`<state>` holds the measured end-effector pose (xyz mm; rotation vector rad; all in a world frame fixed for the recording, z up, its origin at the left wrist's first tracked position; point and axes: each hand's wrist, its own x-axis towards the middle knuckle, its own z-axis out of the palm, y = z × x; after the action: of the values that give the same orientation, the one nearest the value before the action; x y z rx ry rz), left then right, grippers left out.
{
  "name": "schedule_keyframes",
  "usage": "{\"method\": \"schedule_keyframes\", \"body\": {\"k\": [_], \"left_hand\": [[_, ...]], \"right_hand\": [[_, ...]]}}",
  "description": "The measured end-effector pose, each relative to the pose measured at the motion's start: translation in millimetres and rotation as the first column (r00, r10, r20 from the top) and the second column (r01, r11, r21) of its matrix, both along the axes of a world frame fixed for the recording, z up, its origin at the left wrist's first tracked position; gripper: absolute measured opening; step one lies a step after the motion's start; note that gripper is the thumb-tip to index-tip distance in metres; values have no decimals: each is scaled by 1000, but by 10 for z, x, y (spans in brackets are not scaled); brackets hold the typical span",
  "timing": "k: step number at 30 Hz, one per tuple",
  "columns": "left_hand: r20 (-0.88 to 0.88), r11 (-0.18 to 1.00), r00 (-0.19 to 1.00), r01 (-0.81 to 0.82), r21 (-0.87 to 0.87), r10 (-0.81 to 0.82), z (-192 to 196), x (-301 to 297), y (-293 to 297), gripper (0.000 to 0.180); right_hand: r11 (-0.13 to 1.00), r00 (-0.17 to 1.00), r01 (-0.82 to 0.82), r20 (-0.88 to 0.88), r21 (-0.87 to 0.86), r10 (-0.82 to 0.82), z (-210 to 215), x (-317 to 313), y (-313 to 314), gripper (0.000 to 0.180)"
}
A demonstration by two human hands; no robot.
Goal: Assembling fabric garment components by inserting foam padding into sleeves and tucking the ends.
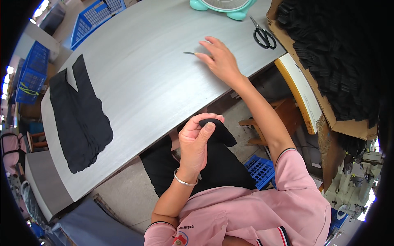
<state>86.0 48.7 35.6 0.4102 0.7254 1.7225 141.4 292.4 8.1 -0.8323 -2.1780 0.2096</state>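
My left hand (194, 139), with a silvery bangle at the wrist, is closed in front of my body. Its thumb presses a small black cloth piece (221, 132) against the fingers, and the cloth's free end hangs to the right. Over the table, my right hand (221, 59) has its thumb and fingers spread apart. By the tip of that thumb is a thin, dark, pointed metal tool (188, 53); its other end is hidden or too small to make out. A stack of long black cloth pieces (78, 119) lies at the table's left end.
On the grey table (143, 69), black-handled scissors (264, 38) lie near the far right edge, beside a turquoise fan (236, 14). A cardboard box (353, 127) full of black pieces stands at the right. Blue crates (35, 71) are beyond the left end; a wooden stool (283, 117) stands below.
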Motion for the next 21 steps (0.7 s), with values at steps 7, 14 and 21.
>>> {"method": "schedule_keyframes", "body": {"k": [7, 14, 21], "left_hand": [[-76, 999, 997, 31, -5, -32, -72, -86, -25, 22], [-216, 998, 975, 64, 25, -57, 8, -49, -112, 24], [-299, 995, 953, 78, 54, -59, 91, 100, -212, 25]], "right_hand": [[997, 994, -52, 90, -62, 57, 40, -62, -91, 16], [910, 957, -275, 7, -310, 291, 1043, 941, -1241, 28], [946, 913, -312, 248, -85, 323, 1234, 1243, -1611, 22]]}}
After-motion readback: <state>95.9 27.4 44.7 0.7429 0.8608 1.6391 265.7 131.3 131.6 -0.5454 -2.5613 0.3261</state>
